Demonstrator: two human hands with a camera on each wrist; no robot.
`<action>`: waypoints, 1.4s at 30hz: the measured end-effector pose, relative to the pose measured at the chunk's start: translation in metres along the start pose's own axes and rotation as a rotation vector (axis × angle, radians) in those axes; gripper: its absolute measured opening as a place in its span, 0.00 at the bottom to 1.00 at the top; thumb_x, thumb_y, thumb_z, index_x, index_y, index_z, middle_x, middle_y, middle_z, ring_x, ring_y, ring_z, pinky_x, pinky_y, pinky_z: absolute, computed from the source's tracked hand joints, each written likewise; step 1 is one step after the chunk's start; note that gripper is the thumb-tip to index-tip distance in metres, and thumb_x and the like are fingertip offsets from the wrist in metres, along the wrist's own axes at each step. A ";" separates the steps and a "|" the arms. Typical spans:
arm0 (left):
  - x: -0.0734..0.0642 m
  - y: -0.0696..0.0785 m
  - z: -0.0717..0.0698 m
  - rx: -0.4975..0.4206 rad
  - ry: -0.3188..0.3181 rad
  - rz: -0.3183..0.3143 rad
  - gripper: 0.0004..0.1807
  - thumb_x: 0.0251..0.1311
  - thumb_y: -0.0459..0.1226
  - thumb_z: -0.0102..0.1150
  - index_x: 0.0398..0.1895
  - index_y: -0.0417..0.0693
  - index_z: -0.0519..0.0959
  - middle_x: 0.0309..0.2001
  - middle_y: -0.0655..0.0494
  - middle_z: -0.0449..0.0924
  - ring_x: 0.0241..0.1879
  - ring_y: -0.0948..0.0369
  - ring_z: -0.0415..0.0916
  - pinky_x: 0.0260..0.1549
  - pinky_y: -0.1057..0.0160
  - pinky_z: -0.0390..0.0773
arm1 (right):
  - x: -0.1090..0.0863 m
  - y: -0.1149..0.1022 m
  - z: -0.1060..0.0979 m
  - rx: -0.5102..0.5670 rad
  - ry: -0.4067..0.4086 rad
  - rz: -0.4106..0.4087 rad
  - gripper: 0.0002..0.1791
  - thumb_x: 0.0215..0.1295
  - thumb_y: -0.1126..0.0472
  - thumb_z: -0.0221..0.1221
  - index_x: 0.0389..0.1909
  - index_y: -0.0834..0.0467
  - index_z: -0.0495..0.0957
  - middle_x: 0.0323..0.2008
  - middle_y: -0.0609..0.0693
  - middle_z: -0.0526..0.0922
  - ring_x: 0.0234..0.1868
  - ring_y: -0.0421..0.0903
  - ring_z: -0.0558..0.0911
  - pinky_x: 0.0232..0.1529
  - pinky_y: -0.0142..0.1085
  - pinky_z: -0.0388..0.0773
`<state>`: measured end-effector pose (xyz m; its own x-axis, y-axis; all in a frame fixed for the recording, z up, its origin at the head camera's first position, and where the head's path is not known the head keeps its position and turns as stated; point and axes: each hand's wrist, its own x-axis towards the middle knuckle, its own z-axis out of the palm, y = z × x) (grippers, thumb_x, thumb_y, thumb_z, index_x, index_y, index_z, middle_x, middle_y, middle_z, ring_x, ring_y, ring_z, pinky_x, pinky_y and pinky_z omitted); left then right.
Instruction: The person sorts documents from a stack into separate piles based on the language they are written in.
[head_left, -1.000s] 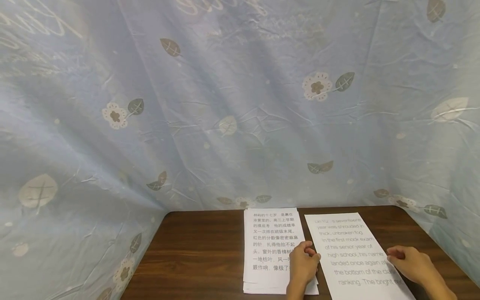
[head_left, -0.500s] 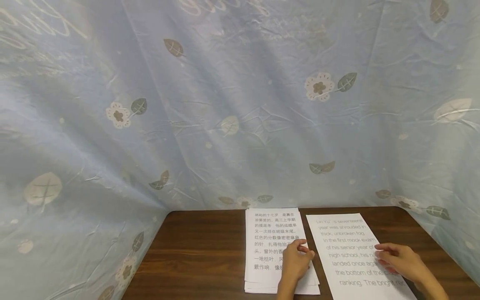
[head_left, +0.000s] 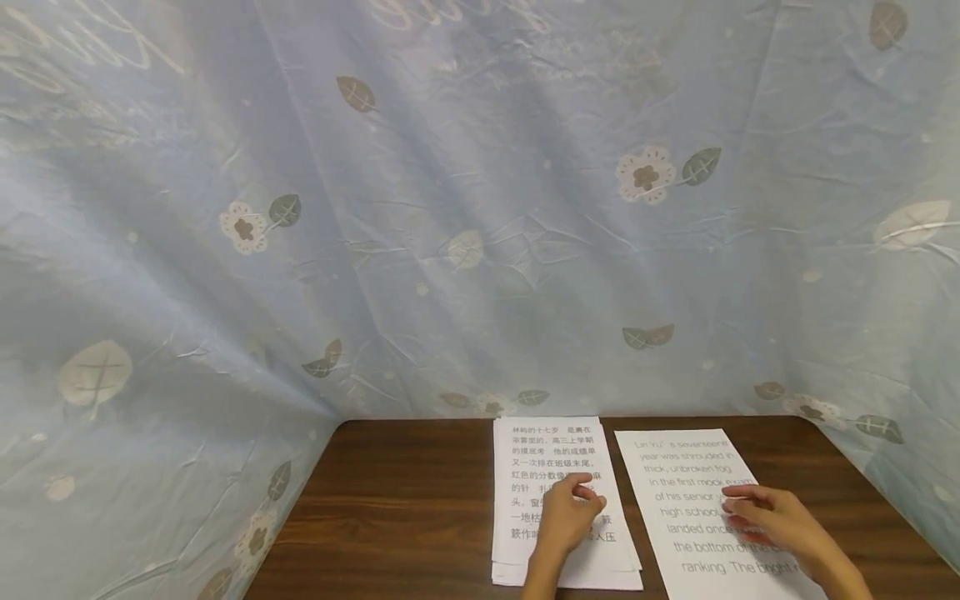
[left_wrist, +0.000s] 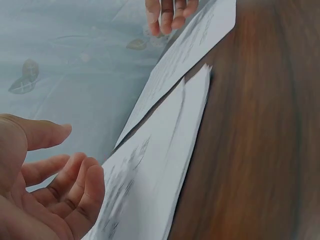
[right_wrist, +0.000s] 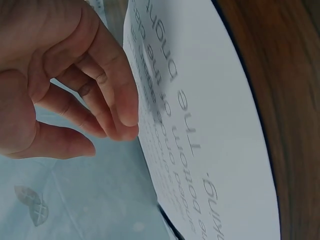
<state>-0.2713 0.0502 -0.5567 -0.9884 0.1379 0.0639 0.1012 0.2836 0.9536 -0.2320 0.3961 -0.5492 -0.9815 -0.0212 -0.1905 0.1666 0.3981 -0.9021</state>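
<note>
Blue-grey fabric printed with leaves and flowers (head_left: 480, 208) backs your dark brown wood-grain table (head_left: 390, 500), with each of your hands over white paper.
At left lies the stack of white paper sheets printed with black Chinese text (head_left: 555, 458), lower sheets peeking out at its near edge; your left hand (head_left: 567, 512) is over its near part, thumb spread away from loosely bent fingers. Past a narrow strip of table lies the white paper sheet with large English text (head_left: 693, 533), its near end running out of the head view. Your right hand (head_left: 776, 518) is over its right side, thumb standing apart from softly curved fingers; you cannot tell whether they touch the paper.
</note>
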 end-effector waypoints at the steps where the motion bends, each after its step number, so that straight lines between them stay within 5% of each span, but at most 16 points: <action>1: 0.000 -0.001 -0.003 0.005 0.000 0.000 0.25 0.59 0.35 0.73 0.60 0.38 0.84 0.32 0.63 0.83 0.20 0.70 0.74 0.19 0.73 0.72 | 0.000 0.000 0.001 0.004 -0.005 -0.007 0.32 0.81 0.55 0.59 0.69 0.79 0.70 0.52 0.55 0.90 0.45 0.39 0.88 0.47 0.36 0.90; 12: 0.002 -0.011 -0.046 0.054 0.007 0.025 0.27 0.62 0.36 0.72 0.63 0.35 0.82 0.36 0.58 0.86 0.24 0.58 0.84 0.19 0.71 0.77 | 0.007 0.000 0.024 0.076 -0.043 -0.047 0.32 0.82 0.56 0.57 0.71 0.79 0.66 0.55 0.58 0.89 0.47 0.40 0.90 0.47 0.37 0.90; 21: 0.003 -0.021 -0.078 0.091 0.046 0.044 0.25 0.63 0.35 0.72 0.62 0.33 0.82 0.37 0.54 0.86 0.26 0.63 0.80 0.23 0.69 0.77 | 0.016 -0.019 0.052 0.078 0.001 -0.050 0.32 0.81 0.55 0.59 0.72 0.76 0.68 0.61 0.68 0.85 0.50 0.45 0.90 0.48 0.37 0.90; 42: 0.005 -0.037 -0.132 0.145 0.073 0.068 0.25 0.65 0.34 0.71 0.62 0.29 0.81 0.36 0.49 0.86 0.28 0.60 0.81 0.23 0.68 0.82 | 0.035 -0.055 0.126 0.064 0.097 -0.034 0.25 0.76 0.59 0.62 0.66 0.72 0.78 0.49 0.62 0.89 0.46 0.49 0.89 0.46 0.42 0.91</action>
<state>-0.2953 -0.0845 -0.5528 -0.9838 0.0939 0.1525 0.1778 0.4106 0.8943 -0.2639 0.2578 -0.5547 -0.9907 0.0561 -0.1237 0.1354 0.3396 -0.9308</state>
